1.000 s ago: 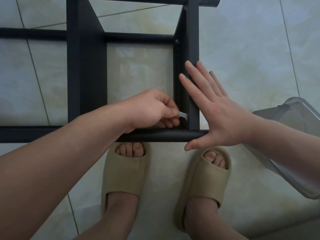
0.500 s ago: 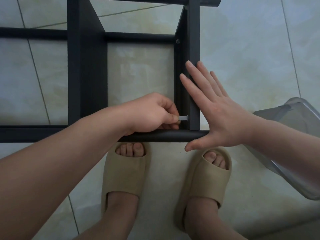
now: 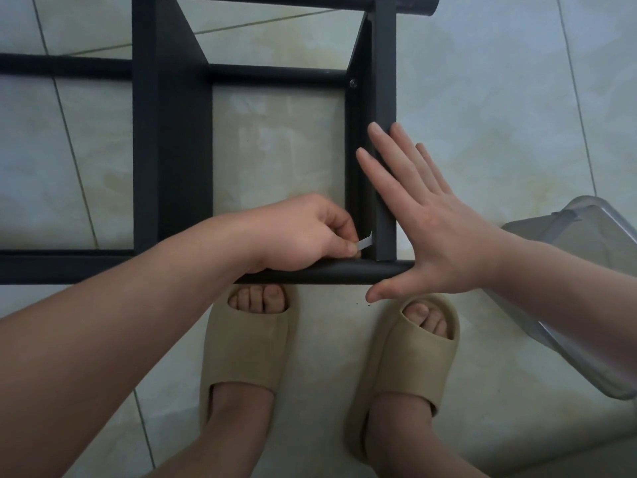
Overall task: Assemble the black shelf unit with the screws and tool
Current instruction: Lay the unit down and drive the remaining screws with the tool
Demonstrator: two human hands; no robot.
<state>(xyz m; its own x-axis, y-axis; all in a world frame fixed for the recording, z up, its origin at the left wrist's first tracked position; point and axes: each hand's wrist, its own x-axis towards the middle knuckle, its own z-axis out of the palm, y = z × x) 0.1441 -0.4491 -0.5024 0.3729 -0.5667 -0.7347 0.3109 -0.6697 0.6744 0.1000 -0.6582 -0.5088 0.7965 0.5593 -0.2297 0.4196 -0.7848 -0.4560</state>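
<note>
- The black shelf unit [image 3: 172, 132] fills the upper half of the frame. The joint being worked is at centre, where the right-hand post [image 3: 385, 167] meets the front tube [image 3: 327, 272].
- The left hand [image 3: 303, 232] pinches a small silver tool [image 3: 364, 242] between the thumb and a curled finger, with its tip at the post's inner face. The screw there is hidden. So little of the tool shows beyond the pinch that it could slip off the screw head or out of the fingers.
- The right hand [image 3: 444, 243] is flat with fingers straight, pressing the post's outer side and holding nothing. If that pressure eases, the post may shift and the screw may bite crooked.
- The slippers [image 3: 248, 346] sit just below the tube, so a dropped tool would probably land by the toes.
</note>
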